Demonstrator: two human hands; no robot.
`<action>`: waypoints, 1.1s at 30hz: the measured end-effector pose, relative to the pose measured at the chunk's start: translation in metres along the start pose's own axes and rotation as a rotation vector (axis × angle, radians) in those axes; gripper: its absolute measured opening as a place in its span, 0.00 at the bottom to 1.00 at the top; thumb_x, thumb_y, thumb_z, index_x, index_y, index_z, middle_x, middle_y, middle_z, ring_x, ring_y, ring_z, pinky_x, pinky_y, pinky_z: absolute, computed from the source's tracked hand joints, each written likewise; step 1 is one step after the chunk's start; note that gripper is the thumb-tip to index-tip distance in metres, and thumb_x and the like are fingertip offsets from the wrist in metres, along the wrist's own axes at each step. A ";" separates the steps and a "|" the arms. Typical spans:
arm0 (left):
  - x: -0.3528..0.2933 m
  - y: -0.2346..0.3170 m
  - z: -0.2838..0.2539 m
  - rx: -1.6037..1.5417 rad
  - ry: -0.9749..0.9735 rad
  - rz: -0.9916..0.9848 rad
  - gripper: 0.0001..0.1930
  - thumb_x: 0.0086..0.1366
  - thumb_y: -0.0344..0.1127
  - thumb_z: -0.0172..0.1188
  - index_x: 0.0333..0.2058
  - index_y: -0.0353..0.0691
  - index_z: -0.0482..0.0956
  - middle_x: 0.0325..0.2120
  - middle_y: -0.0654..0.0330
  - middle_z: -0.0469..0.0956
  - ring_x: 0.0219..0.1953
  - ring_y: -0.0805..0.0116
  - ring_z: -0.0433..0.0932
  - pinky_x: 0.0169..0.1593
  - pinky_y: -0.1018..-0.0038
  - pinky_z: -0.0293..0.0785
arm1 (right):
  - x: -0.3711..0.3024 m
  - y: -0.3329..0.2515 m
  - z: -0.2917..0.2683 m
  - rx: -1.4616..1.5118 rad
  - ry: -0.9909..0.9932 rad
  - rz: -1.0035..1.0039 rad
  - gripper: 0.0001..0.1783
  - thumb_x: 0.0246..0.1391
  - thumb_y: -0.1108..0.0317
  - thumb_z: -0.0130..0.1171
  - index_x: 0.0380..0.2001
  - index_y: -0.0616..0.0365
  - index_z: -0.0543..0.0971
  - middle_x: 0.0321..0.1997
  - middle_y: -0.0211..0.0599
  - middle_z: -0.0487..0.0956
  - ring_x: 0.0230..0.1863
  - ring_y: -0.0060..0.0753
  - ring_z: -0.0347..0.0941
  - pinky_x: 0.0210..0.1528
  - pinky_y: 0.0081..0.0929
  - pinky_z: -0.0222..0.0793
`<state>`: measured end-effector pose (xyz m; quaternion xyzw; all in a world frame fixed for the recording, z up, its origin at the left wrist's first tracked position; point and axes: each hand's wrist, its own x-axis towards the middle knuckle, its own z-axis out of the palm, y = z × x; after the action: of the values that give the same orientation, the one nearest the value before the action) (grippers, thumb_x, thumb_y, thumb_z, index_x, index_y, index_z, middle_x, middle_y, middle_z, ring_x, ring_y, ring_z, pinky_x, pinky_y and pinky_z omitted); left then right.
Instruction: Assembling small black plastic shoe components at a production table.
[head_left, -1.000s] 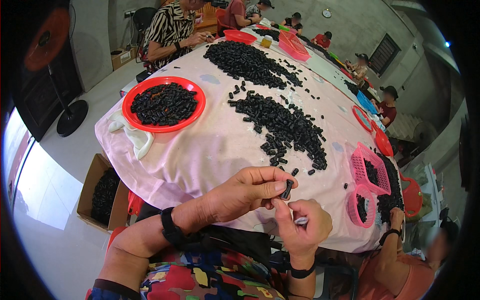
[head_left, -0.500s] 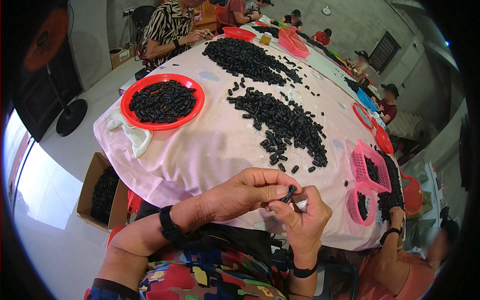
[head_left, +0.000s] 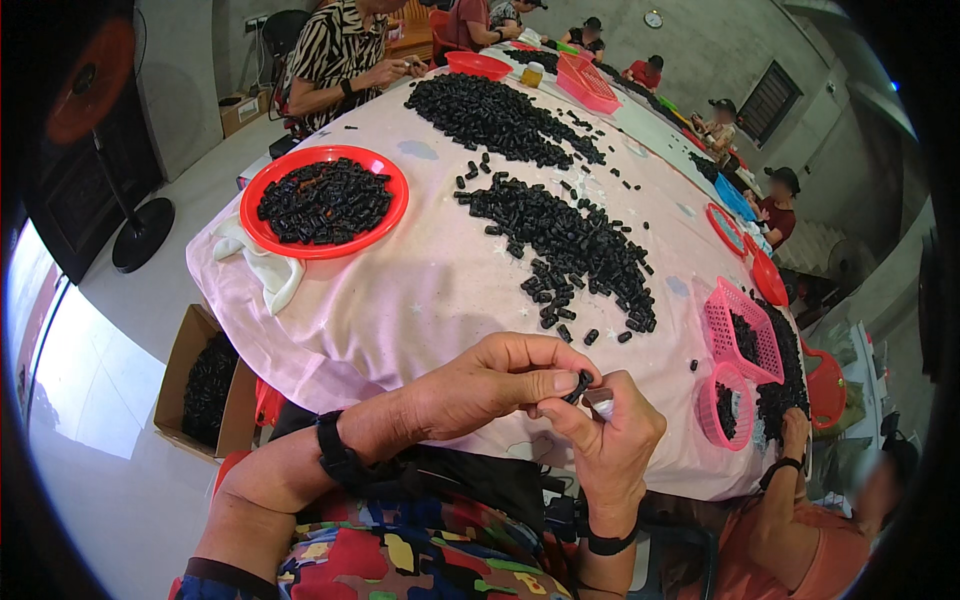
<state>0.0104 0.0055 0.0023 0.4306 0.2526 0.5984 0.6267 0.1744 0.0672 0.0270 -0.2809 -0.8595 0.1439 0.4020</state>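
Observation:
Above the table's near edge, my left hand pinches a small black cylindrical piece between thumb and fingers. Close against it is my right hand, its fingers curled round a small tool with a brownish flat part and a whitish part below; its exact kind is unclear. The right thumb lies near the black piece. Beyond my hands, a loose pile of similar black pieces spreads over the pink tablecloth.
A bigger black pile lies farther back. At left are a red plate of black pieces, a white cloth and a floor box. Pink baskets stand at right, beside a co-worker's arm. Other people sit around.
My right hand has turned slightly, and more of the small tool's brownish part now shows. The left hand keeps its pinch on the black piece, almost unmoved.

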 end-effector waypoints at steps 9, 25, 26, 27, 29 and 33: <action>-0.001 0.001 -0.002 0.022 0.027 -0.020 0.12 0.67 0.33 0.54 0.46 0.34 0.75 0.42 0.61 0.77 0.45 0.76 0.72 0.51 0.78 0.67 | 0.002 -0.001 -0.001 -0.054 -0.004 -0.049 0.28 0.37 0.44 0.71 0.18 0.59 0.72 0.15 0.36 0.72 0.15 0.35 0.70 0.17 0.26 0.63; -0.001 0.002 -0.002 0.011 0.026 -0.040 0.12 0.67 0.34 0.54 0.46 0.33 0.75 0.42 0.61 0.77 0.45 0.76 0.72 0.50 0.78 0.68 | 0.001 0.003 0.003 -0.012 -0.062 -0.046 0.28 0.38 0.45 0.71 0.19 0.59 0.73 0.14 0.36 0.73 0.15 0.34 0.70 0.17 0.25 0.63; -0.001 0.003 -0.002 0.013 0.034 -0.058 0.12 0.67 0.34 0.54 0.46 0.33 0.75 0.42 0.61 0.77 0.45 0.76 0.72 0.50 0.78 0.68 | 0.000 0.004 0.004 0.001 -0.057 -0.058 0.27 0.37 0.45 0.71 0.19 0.59 0.73 0.14 0.36 0.73 0.15 0.34 0.71 0.17 0.25 0.64; -0.001 0.002 -0.002 0.012 0.034 -0.057 0.12 0.67 0.34 0.54 0.46 0.33 0.75 0.42 0.61 0.77 0.45 0.76 0.72 0.50 0.78 0.68 | 0.000 0.002 0.003 0.000 -0.058 -0.059 0.27 0.37 0.45 0.71 0.19 0.59 0.73 0.14 0.36 0.73 0.15 0.34 0.71 0.17 0.25 0.64; -0.001 0.000 -0.001 -0.055 -0.001 -0.029 0.12 0.67 0.34 0.54 0.46 0.34 0.75 0.42 0.61 0.77 0.45 0.76 0.73 0.51 0.78 0.68 | 0.001 -0.002 -0.001 0.029 -0.037 -0.011 0.28 0.37 0.44 0.72 0.19 0.59 0.73 0.14 0.36 0.73 0.15 0.33 0.71 0.18 0.25 0.64; -0.001 -0.003 -0.001 -0.063 0.008 -0.022 0.13 0.67 0.34 0.54 0.46 0.34 0.75 0.42 0.61 0.77 0.45 0.76 0.73 0.51 0.78 0.67 | 0.000 0.000 -0.002 0.033 -0.011 0.017 0.29 0.36 0.44 0.72 0.19 0.59 0.73 0.14 0.36 0.73 0.15 0.33 0.71 0.18 0.25 0.64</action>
<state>0.0108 0.0055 -0.0010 0.4056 0.2409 0.6007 0.6455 0.1761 0.0669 0.0283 -0.2808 -0.8569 0.1629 0.4005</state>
